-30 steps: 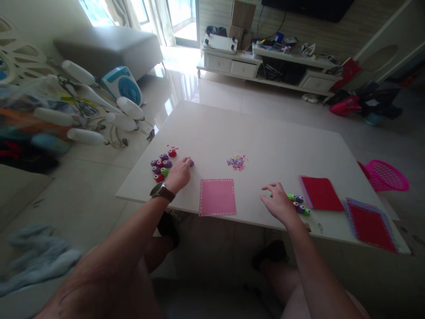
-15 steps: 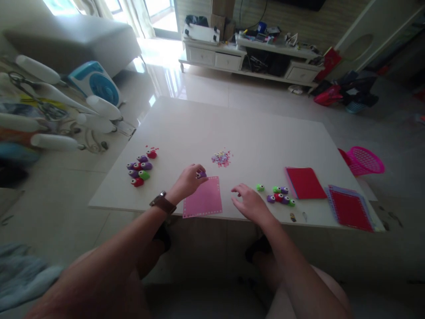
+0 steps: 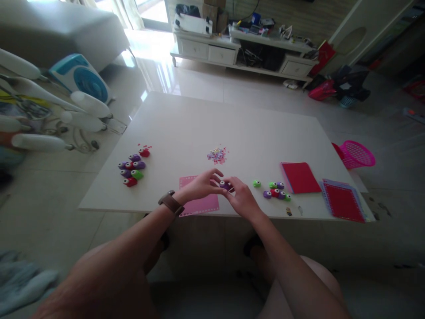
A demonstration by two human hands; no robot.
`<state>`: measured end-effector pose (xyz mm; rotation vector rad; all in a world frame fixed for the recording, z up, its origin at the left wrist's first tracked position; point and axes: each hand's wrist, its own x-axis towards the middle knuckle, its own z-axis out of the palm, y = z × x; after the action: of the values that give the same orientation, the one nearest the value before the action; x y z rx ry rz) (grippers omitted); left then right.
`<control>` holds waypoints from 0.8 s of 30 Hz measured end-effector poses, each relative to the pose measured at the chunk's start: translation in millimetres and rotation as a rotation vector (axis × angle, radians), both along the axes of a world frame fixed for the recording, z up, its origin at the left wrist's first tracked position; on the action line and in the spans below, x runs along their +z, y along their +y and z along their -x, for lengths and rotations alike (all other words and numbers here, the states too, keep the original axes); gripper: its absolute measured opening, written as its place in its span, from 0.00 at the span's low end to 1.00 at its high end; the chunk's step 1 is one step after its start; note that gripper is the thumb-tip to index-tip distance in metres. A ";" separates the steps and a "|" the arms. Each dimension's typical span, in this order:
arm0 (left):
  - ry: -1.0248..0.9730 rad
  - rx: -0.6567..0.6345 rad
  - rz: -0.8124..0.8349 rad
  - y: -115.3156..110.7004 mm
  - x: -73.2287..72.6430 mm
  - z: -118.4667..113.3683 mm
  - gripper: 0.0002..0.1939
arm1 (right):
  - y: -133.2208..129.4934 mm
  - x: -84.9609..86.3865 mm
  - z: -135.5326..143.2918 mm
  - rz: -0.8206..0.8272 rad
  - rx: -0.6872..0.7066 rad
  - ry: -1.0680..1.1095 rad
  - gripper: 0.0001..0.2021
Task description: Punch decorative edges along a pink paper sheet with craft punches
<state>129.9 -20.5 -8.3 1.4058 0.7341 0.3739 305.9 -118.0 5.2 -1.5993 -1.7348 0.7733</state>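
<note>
Between my two hands is a small purple craft punch [image 3: 224,185]. My left hand [image 3: 206,184] has its fingers closed on its left side, and my right hand [image 3: 241,195] grips it from the right. Beneath my left hand and wrist lies a pink sheet of paper [image 3: 201,204] with small holes punched along its edges, partly covered by the hand. Just right of my right hand, a green punch [image 3: 256,183] stands apart from a cluster of green, purple and red punches [image 3: 275,192].
More punches [image 3: 129,166] stand at the table's left, beside red paper bits [image 3: 144,146]. Mixed paper confetti [image 3: 217,155] is heaped mid-table. Two stacks of coloured sheets, one red-topped [image 3: 301,178] and one with punched edges [image 3: 343,201], lie right. A pink basket [image 3: 358,153] stands beyond the table.
My left hand has carried the purple punch rightward from the pink sheet's top edge. My right hand, open and empty before, has closed on the punch too. The camera view has shifted slightly.
</note>
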 end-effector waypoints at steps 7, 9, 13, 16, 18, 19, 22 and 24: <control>0.581 0.118 -0.675 21.5 -21.7 34.0 0.21 | -3.5 -4.8 -12.5 0.009 -0.152 -0.124 0.08; 0.708 0.069 -0.726 18.7 -27.9 37.1 0.24 | -5.4 -7.3 -13.5 0.042 -0.124 -0.161 0.09; 0.786 0.031 -0.709 12.4 -33.1 37.8 0.26 | -8.1 -10.0 -14.4 0.109 -0.093 -0.239 0.08; 0.798 0.015 -0.639 11.8 -33.6 38.4 0.26 | -8.7 -11.7 -16.9 0.116 -0.069 -0.306 0.07; 0.816 -0.008 -0.627 12.0 -33.1 38.4 0.21 | -9.1 -13.6 -18.8 0.121 -0.042 -0.303 0.06; 0.821 -0.020 -0.631 11.9 -32.5 38.1 0.17 | -9.5 -14.8 -19.6 0.127 -0.026 -0.288 0.06; 0.765 -0.047 -0.632 11.4 -29.2 35.9 0.06 | -11.2 -17.6 -20.9 0.133 0.026 -0.233 0.05; 0.659 -0.058 -0.600 11.3 -25.9 34.2 0.08 | -12.3 -18.2 -21.3 0.125 0.051 -0.206 0.05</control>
<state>95.7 -9.3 -34.2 2.1568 1.1689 0.0689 327.1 -130.3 -13.0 -1.7776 -1.9115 0.7779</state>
